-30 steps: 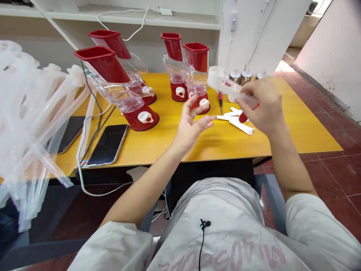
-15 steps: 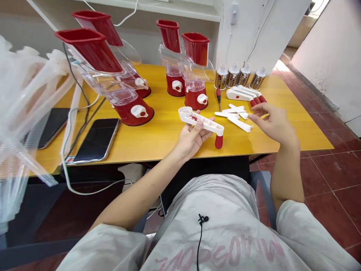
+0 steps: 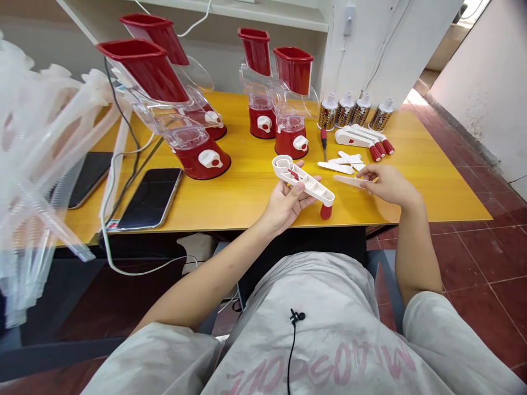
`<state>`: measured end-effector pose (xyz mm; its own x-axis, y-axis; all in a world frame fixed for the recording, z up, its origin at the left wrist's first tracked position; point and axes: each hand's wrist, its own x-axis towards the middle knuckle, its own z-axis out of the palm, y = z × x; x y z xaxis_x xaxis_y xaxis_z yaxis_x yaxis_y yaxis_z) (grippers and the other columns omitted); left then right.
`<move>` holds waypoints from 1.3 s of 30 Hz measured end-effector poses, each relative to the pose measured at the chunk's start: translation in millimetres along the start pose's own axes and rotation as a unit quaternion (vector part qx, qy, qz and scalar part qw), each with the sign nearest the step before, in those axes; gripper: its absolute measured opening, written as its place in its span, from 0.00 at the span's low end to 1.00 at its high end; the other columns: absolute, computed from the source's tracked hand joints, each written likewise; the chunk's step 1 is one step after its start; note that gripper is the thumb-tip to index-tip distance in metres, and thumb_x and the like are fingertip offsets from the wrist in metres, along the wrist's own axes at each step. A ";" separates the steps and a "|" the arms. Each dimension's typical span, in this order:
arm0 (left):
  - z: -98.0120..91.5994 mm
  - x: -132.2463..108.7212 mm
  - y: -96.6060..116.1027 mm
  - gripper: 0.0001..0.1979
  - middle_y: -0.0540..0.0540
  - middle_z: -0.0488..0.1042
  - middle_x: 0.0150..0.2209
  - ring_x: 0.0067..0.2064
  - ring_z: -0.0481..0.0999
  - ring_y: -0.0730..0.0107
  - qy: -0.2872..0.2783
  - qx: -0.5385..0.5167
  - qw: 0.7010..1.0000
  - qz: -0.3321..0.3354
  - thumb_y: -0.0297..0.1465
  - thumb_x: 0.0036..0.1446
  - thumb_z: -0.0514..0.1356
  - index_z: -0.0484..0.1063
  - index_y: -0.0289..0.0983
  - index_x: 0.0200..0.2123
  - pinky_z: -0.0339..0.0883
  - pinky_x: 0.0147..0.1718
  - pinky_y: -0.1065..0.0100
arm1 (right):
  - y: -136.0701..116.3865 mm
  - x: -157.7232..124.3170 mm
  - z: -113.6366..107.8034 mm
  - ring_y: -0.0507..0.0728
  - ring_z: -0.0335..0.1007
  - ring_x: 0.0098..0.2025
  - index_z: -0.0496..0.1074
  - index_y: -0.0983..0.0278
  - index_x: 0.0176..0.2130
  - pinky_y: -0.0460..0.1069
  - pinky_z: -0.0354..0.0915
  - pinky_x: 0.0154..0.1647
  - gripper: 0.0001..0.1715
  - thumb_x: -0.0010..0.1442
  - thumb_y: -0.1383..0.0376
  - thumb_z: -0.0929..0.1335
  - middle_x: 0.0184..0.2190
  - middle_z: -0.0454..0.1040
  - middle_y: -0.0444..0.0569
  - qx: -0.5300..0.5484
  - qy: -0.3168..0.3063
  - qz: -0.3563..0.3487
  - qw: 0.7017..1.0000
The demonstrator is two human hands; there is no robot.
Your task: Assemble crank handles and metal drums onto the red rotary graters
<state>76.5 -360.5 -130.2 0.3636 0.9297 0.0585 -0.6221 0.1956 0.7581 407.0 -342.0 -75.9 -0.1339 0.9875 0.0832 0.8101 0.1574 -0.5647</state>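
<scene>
My left hand [image 3: 288,204] holds a white crank handle [image 3: 313,187] with its hollow side up and a red grip [image 3: 326,212] pointing down at the right end. A small red piece [image 3: 293,174] lies inside the hollow. Pinched in my right hand [image 3: 389,185] is a thin white cover strip [image 3: 349,180], its left end pointing at the crank handle but apart from it. Several more white strips [image 3: 335,167] lie loosely crossed on the table just beyond. A red-handled screwdriver [image 3: 323,144] rests behind those strips.
Assembled crank handles [image 3: 354,137] with red grips lie behind my right hand. Grater drums [image 3: 328,112] stand in a row at the back. Red rotary graters [image 3: 291,137] stand along the far side. A phone [image 3: 150,198] and clear plastic tubes [image 3: 53,164] are at left.
My right hand has moved left and closed on a white strip, lifting it from the pile. The crank handle in my left hand has tilted slightly, and the view has shifted a little.
</scene>
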 end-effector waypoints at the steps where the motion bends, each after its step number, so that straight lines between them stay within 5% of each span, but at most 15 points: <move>1: 0.0 -0.1 0.1 0.53 0.43 0.92 0.57 0.53 0.94 0.61 -0.002 0.004 1.000 -0.001 0.49 0.54 0.88 0.69 0.48 0.76 0.86 0.57 0.63 | -1.0 -2.1 -3.9 0.65 0.82 0.42 0.85 0.57 0.49 0.62 0.80 0.49 0.12 0.66 0.59 0.76 0.42 0.87 0.52 0.041 0.030 -0.017 0.999; 6: 0.9 -0.8 1.3 0.55 0.39 0.92 0.56 0.51 0.95 0.57 -0.009 0.014 1.000 -0.006 0.53 0.53 0.87 0.70 0.46 0.77 0.88 0.54 0.61 | -13.2 -12.1 -17.0 0.66 0.82 0.49 0.85 0.54 0.44 0.65 0.82 0.55 0.12 0.71 0.50 0.77 0.45 0.83 0.54 0.185 0.164 -0.136 0.959; 11: 3.1 -1.8 3.1 0.56 0.40 0.93 0.53 0.42 0.93 0.63 -0.021 0.019 1.000 -0.007 0.54 0.52 0.87 0.71 0.44 0.77 0.87 0.45 0.66 | -32.9 -12.9 -8.5 0.71 0.80 0.57 0.88 0.49 0.44 0.67 0.85 0.51 0.20 0.66 0.40 0.81 0.50 0.80 0.55 0.267 0.140 -0.168 0.939; 15: 4.2 -2.3 2.4 0.53 0.46 0.91 0.44 0.38 0.90 0.65 -0.034 0.012 0.999 -0.018 0.53 0.50 0.88 0.76 0.43 0.73 0.85 0.41 0.67 | -52.1 -3.4 17.1 0.73 0.81 0.60 0.82 0.47 0.61 0.68 0.84 0.59 0.43 0.56 0.33 0.84 0.52 0.83 0.54 0.308 0.118 -0.126 0.936; 18: 3.2 -1.9 0.5 0.44 0.49 0.88 0.40 0.37 0.88 0.67 -0.037 0.015 0.999 -0.020 0.53 0.50 0.88 0.82 0.40 0.64 0.83 0.38 0.69 | -64.5 8.9 44.1 0.71 0.82 0.62 0.75 0.46 0.65 0.67 0.85 0.61 0.54 0.49 0.31 0.87 0.54 0.83 0.52 0.374 0.103 -0.090 0.917; 23: 0.5 -0.8 -2.5 0.37 0.41 0.90 0.46 0.47 0.93 0.55 -0.073 0.048 0.996 -0.031 0.55 0.50 0.87 0.83 0.37 0.51 0.87 0.42 0.63 | -80.0 21.3 85.8 0.66 0.85 0.59 0.72 0.48 0.58 0.64 0.84 0.65 0.50 0.47 0.34 0.88 0.52 0.84 0.49 0.465 0.108 -0.029 0.878; 26: -0.2 0.1 -3.9 0.35 0.38 0.91 0.47 0.52 0.94 0.48 -0.081 0.053 0.995 -0.031 0.54 0.53 0.86 0.82 0.37 0.51 0.89 0.45 0.60 | -85.7 18.9 96.2 0.65 0.86 0.54 0.75 0.50 0.55 0.63 0.86 0.59 0.47 0.48 0.36 0.89 0.50 0.85 0.48 0.456 0.096 -0.016 0.884; 32: 0.2 2.0 -6.2 0.36 0.38 0.91 0.52 0.54 0.94 0.47 -0.064 0.048 0.997 -0.022 0.52 0.54 0.87 0.81 0.38 0.55 0.90 0.56 0.51 | -89.3 7.9 86.2 0.63 0.84 0.39 0.81 0.52 0.49 0.63 0.86 0.46 0.37 0.57 0.30 0.84 0.42 0.86 0.47 0.395 0.061 -0.024 0.917; 39: 1.1 3.8 -8.1 0.39 0.42 0.91 0.49 0.48 0.94 0.53 -0.038 0.051 0.998 0.006 0.51 0.51 0.88 0.79 0.39 0.56 0.91 0.54 0.53 | -99.3 -8.7 68.0 0.67 0.91 0.49 0.85 0.53 0.62 0.69 0.86 0.64 0.44 0.54 0.40 0.89 0.47 0.92 0.49 0.409 -0.023 -0.011 0.912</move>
<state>83.7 -358.9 -135.4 0.4104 0.9047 0.1141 -0.5548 0.1484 0.8187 288.9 -366.8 -76.4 -0.1841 0.9799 0.0773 0.1127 0.0992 -0.9887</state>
